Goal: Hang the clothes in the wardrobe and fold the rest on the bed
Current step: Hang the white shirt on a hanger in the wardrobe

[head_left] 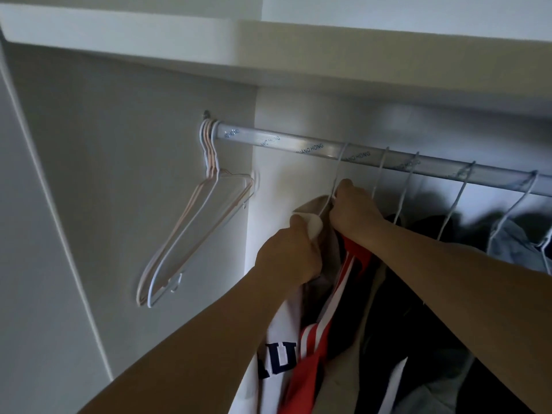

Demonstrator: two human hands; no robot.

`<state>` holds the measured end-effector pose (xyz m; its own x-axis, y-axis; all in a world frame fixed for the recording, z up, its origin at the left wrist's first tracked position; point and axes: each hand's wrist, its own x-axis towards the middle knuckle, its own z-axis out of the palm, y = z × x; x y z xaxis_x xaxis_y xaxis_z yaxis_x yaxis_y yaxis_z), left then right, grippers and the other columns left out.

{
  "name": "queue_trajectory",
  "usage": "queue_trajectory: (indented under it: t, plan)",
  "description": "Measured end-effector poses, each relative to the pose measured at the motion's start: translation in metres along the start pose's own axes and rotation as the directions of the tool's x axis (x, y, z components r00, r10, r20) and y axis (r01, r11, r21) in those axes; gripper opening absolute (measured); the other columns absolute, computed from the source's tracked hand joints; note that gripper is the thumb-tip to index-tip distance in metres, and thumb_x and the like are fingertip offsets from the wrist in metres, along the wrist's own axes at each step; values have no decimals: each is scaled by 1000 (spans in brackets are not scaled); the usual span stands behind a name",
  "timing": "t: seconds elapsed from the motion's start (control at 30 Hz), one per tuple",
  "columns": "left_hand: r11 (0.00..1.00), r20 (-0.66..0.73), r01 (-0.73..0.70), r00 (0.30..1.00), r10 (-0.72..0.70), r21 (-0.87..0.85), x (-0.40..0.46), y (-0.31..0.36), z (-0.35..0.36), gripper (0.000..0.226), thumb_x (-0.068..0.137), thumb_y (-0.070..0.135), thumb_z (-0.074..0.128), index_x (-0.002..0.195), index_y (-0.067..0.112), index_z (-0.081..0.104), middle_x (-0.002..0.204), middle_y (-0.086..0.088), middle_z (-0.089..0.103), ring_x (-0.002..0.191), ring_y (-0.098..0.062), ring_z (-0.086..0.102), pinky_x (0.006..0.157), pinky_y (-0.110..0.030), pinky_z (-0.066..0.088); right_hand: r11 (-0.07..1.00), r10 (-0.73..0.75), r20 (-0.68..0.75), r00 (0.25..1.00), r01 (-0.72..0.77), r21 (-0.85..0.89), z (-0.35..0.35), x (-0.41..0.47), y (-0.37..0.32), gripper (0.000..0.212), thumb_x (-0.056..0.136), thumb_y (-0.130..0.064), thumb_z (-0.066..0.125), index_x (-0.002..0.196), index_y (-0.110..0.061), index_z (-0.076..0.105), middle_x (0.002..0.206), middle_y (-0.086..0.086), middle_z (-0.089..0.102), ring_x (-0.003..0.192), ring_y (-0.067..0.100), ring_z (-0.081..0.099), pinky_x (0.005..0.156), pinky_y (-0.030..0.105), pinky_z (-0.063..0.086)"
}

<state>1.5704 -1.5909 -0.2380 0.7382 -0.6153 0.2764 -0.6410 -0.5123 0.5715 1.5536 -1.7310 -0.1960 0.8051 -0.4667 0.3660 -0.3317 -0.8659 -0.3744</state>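
Note:
A silver rail runs across the wardrobe. A white garment with dark blue letters hangs from a white wire hanger hooked on the rail. My left hand grips the garment's white collar at the shoulder. My right hand pinches the hanger's neck and the fabric just under the hook. A red and white striped garment hangs right behind it.
Several empty pink and white hangers hang at the rail's left end by the wardrobe side wall. Dark and grey clothes on wire hangers fill the rail to the right. A white shelf sits above.

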Motion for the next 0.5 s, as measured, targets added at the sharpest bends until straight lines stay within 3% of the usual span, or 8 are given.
queue_trajectory:
  t: [0.1, 0.2, 0.33, 0.5]
  plan:
    - [1000, 7, 17, 1000, -17, 2, -1, 1, -4, 45, 93, 22, 51, 131, 6, 32, 89, 1, 49, 86, -23, 59, 70, -27, 39, 998, 12, 26, 1000, -10, -69, -2, -2, -4, 9, 91, -1, 44, 96, -4, 50, 83, 8, 48, 77, 20, 47, 59, 25, 34]
    - [999, 4, 49, 999, -49, -8, -5, -1, -5, 46, 91, 24, 53, 128, 6, 31, 87, 1, 48, 80, -22, 54, 66, -28, 38, 994, 22, 79, 997, -13, -107, -3, -4, -8, 15, 92, 0, 44, 101, 1, 56, 89, 10, 53, 77, 17, 47, 66, 25, 36]
    - [997, 36, 74, 997, -73, -32, -8, -3, -8, 40, 89, 29, 57, 116, 11, 33, 80, 3, 48, 73, -18, 52, 53, -25, 33, 991, 74, 155, 985, -54, -125, -8, -2, -11, 16, 90, 1, 44, 76, -6, 47, 74, 2, 46, 68, 16, 47, 50, 19, 30]
    - [994, 140, 109, 985, -105, -20, -11, 0, -14, 32, 88, 28, 56, 111, 11, 43, 100, -7, 58, 90, -25, 61, 64, -29, 40, 992, 112, 178, 978, -101, -73, -15, -4, -15, 30, 91, 1, 44, 66, -14, 34, 69, 1, 40, 61, 13, 42, 48, 18, 26]
